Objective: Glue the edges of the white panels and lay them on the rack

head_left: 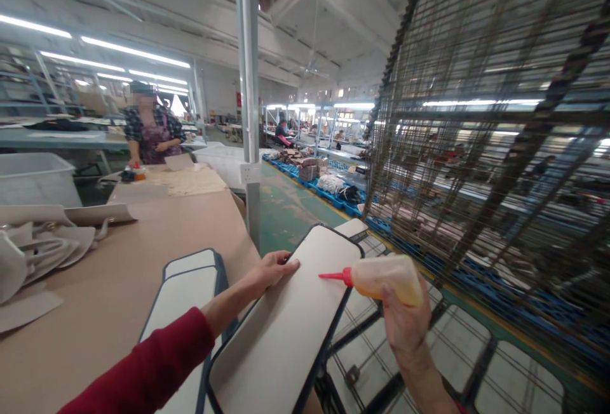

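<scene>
My left hand (pixel 276 272) grips the left edge of a long white panel (pixel 286 319) with a dark rim and rounded corners, thumb on its face. The panel is tilted in front of me. In my right hand (pixel 405 319) is a squeeze bottle (pixel 388 279) of yellowish liquid, held on its side with the fingers wrapped round it. Its red nozzle points left over the upper part of the panel; I cannot tell whether the tip touches. A stack of similar white panels (pixel 183 296) lies on the table to the left.
A brown-topped table (pixel 190 217) stretches ahead, with cut fabric pieces (pixel 47 242) at left. On my right, a wire rack (pixel 457 350) holds several panels, and its raised mesh shelves (pixel 476 115) stand beyond. A metal post (pixel 248 84) rises by the table. A co-worker (pixel 150 125) stands at the far end.
</scene>
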Action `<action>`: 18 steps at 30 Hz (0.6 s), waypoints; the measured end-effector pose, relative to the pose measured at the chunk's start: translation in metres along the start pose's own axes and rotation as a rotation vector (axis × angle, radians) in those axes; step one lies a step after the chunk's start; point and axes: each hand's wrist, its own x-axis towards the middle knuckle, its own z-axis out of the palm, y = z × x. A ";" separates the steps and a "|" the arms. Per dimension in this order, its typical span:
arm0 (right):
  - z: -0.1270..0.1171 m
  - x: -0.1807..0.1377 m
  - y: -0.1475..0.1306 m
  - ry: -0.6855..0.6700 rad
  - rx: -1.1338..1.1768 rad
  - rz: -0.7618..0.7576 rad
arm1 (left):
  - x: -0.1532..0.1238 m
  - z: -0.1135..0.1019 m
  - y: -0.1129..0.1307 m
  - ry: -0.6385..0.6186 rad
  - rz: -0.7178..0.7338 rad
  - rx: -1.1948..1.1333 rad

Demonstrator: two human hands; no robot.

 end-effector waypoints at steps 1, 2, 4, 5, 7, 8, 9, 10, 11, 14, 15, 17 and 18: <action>-0.002 0.002 0.005 0.007 -0.004 0.009 | -0.001 0.000 0.000 -0.020 -0.011 -0.024; -0.004 0.003 0.008 0.013 -0.006 0.018 | -0.001 -0.001 0.000 -0.039 -0.020 -0.048; -0.007 0.003 0.012 0.027 -0.004 0.037 | -0.003 -0.002 0.000 -0.094 -0.035 -0.092; -0.008 0.002 0.012 0.035 0.000 0.045 | -0.003 -0.003 0.001 -0.127 -0.041 -0.109; -0.009 -0.008 0.012 0.053 0.009 0.057 | -0.002 -0.005 0.002 -0.186 -0.057 -0.135; -0.010 -0.017 0.011 0.062 0.014 0.067 | -0.001 -0.006 0.003 -0.195 -0.070 -0.145; -0.011 -0.028 0.011 0.059 0.025 0.085 | 0.001 -0.008 0.003 -0.188 -0.083 -0.150; -0.012 -0.041 0.011 0.044 0.034 0.107 | 0.002 -0.010 0.004 -0.166 -0.092 -0.152; -0.012 -0.054 0.010 0.008 0.054 0.141 | 0.004 -0.012 0.004 -0.141 -0.098 -0.149; -0.008 -0.073 0.005 -0.153 0.090 0.184 | 0.008 -0.017 0.005 -0.081 -0.079 -0.133; -0.005 -0.068 0.002 -0.150 0.087 0.162 | 0.007 -0.017 0.005 -0.081 -0.067 -0.131; 0.004 -0.041 -0.002 -0.071 0.057 0.073 | 0.006 -0.014 0.007 -0.112 -0.052 -0.131; 0.008 -0.023 -0.003 0.015 0.029 0.015 | 0.005 -0.011 0.008 -0.141 -0.050 -0.134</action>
